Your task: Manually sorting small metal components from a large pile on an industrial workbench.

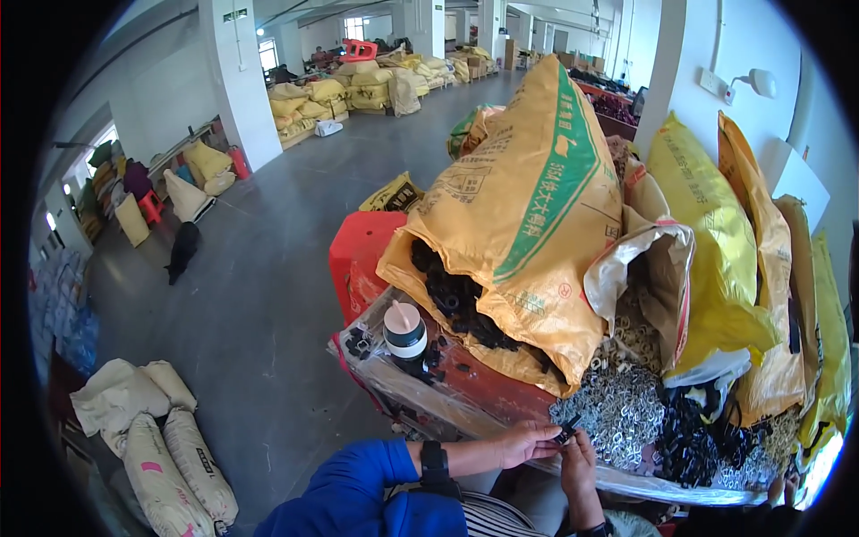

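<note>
My left hand (528,442) and my right hand (579,458) meet at the table's near edge. Between their fingertips is a small black piece (568,430), too small to name more exactly; both hands are closed on it. Right beside them lies a heap of small silvery metal rings (622,403). A pile of black strap-like pieces (687,443) sits to the right of the rings. Beyond my hands, a big orange woven sack (537,197) lies tilted on the table, with black parts (456,295) showing at its mouth.
A cup with a pink lid (404,329) stands on the table's left, by a red stool (353,259). Yellow sacks (707,233) line the right side. Another person's hand (784,489) shows at the far right. White sacks (161,456) lie on the floor, left.
</note>
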